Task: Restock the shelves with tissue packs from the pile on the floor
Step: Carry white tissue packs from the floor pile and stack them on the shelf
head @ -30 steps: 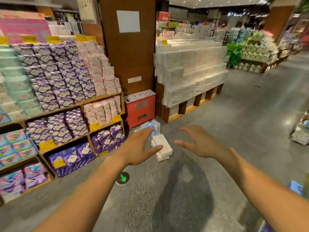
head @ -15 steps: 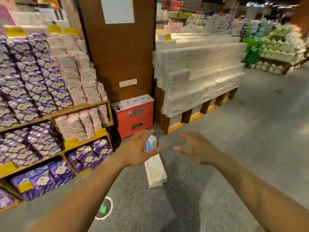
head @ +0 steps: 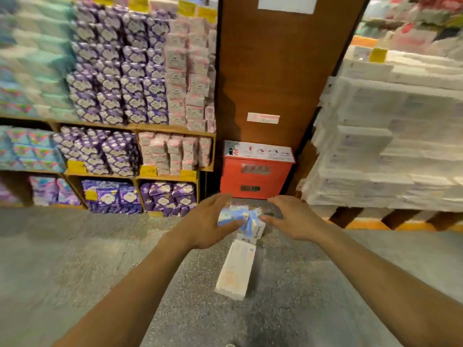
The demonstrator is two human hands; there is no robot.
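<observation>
Left hand (head: 208, 222) is hovering spread at nine o'clock of the blue tissue packs (head: 234, 216), right hand (head: 293, 219) likewise at three, neither gripping. I am bracketing the floor pile for a two-sided scoop. White pack (head: 236, 269) is lying at six, shelves (head: 172, 131) standing at ten.

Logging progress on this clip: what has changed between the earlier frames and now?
Both hands have moved forward and closed in on the blue tissue packs: left hand and right hand now flank them, fingers straight, no grip visible. The white tissue pack stays on the floor.
</observation>
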